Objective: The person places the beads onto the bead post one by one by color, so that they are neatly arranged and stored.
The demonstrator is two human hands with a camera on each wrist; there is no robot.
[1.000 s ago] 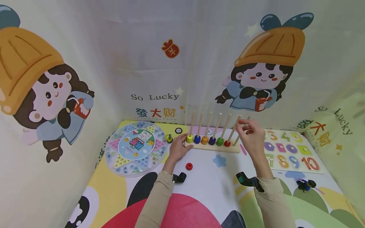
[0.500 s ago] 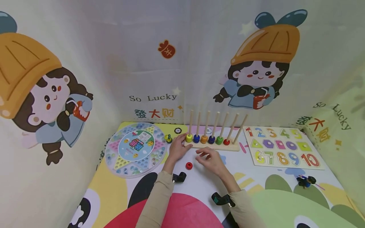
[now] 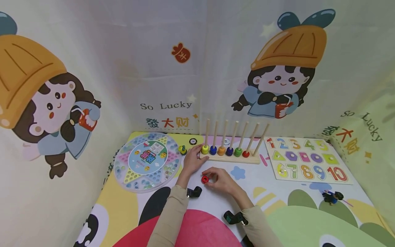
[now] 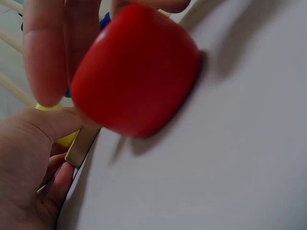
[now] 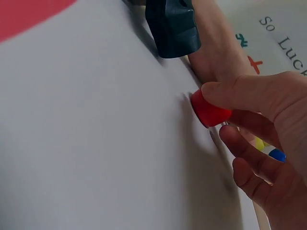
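Observation:
A small red ring (image 3: 205,179) lies on the printed tabletop in front of a wooden peg stand (image 3: 226,158). My right hand (image 3: 221,181) pinches it between thumb and fingers; the right wrist view shows the thumb on the near side of the red ring (image 5: 213,112). At the stand's left end my left hand (image 3: 192,162) grips the base, the thumb in front. Coloured rings sit low on the pegs: yellow, blue, orange, dark blue, green and red from left to right. The rightmost peg (image 3: 261,140) is bare. Up close, the red ring (image 4: 136,72) fills much of the left wrist view.
A round star-patterned board game (image 3: 147,162) lies on the left, with a small yellow figure (image 3: 182,150) beside it. On the right are a number-and-shape puzzle board (image 3: 308,159) and a small dark figurine (image 3: 332,197). A cartoon-printed curtain (image 3: 160,79) closes off the back.
My right hand has come from the rightmost peg, down and left across the table, and now has hold of the red ring. The left hand stays at the stand's left end.

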